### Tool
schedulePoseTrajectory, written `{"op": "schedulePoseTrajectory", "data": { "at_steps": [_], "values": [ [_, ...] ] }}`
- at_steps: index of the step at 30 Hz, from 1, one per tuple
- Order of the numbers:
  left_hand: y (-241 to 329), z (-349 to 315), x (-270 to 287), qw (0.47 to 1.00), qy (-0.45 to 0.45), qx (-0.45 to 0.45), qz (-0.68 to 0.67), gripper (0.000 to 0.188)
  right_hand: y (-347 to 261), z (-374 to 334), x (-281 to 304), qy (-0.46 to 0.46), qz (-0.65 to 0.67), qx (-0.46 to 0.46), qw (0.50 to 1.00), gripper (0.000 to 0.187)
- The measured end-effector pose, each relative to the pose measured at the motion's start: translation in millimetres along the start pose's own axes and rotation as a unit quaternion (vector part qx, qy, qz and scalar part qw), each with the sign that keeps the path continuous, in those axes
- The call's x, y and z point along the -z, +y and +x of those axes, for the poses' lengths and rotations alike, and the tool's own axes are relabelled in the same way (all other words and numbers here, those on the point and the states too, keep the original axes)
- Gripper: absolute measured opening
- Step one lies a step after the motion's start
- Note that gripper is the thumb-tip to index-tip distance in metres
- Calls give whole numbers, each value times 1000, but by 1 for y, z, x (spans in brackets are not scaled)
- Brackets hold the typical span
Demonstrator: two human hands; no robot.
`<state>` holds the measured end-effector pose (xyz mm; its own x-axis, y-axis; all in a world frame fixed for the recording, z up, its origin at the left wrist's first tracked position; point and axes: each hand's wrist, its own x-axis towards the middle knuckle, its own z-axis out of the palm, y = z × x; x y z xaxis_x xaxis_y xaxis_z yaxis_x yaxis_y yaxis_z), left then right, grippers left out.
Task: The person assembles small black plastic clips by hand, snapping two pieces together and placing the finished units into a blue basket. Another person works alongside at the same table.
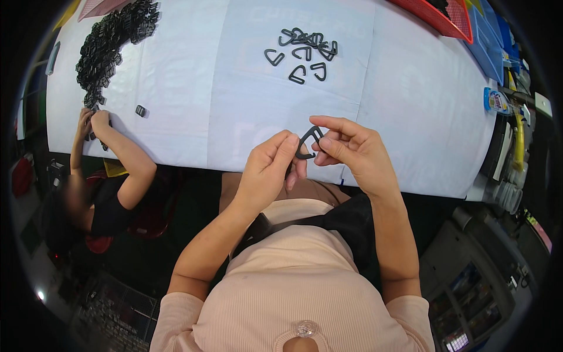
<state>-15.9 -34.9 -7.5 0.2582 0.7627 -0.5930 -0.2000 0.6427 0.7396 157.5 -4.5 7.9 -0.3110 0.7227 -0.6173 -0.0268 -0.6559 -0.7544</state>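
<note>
A black triangular plastic hook buckle (303, 144) is held between my two hands, just above the table's near edge. My left hand (271, 164) pinches its left side between thumb and fingers. Thumb and fingertips of my right hand (356, 151) close on its upper right part, where a slot shows. Beyond my hands, a loose group of similar black buckles (303, 54) lies on the white-covered table (252, 105). Some overlap, and a few lie apart toward me.
At the left, another person's hands (97, 119) work beside a large heap of small black pieces (111, 50). One black piece (141, 110) lies alone nearby. A red basket (448, 20) and a blue bin (487, 44) stand at the far right, with a bottle (497, 101) at the right edge.
</note>
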Motion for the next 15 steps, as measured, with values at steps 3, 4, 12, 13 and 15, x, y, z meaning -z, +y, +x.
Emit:
{"op": "schedulePoseTrajectory", "data": {
  "at_steps": [3, 4, 12, 13, 15],
  "values": [
    [0, 4, 2, 1000, 10, 11, -8, 25, -1, 0, -4, -1, 30, -12, 999, 32],
    [0, 4, 2, 1000, 14, 17, 3, 26, 3, 1, -4, -5, 32, -7, 999, 31],
    [-18, 19, 1, 997, 32, 2, 67, 27, 29, 20, -8, 85, -42, 22, 995, 15],
    [-25, 25, 0, 997, 35, -3, 66, 27, 32, 26, -9, 115, -55, 19, 992, 15],
    [-40, 38, -2, 997, 66, -10, 28, 28, 34, 39, -10, 142, -107, 22, 984, 19]
  ]
}}
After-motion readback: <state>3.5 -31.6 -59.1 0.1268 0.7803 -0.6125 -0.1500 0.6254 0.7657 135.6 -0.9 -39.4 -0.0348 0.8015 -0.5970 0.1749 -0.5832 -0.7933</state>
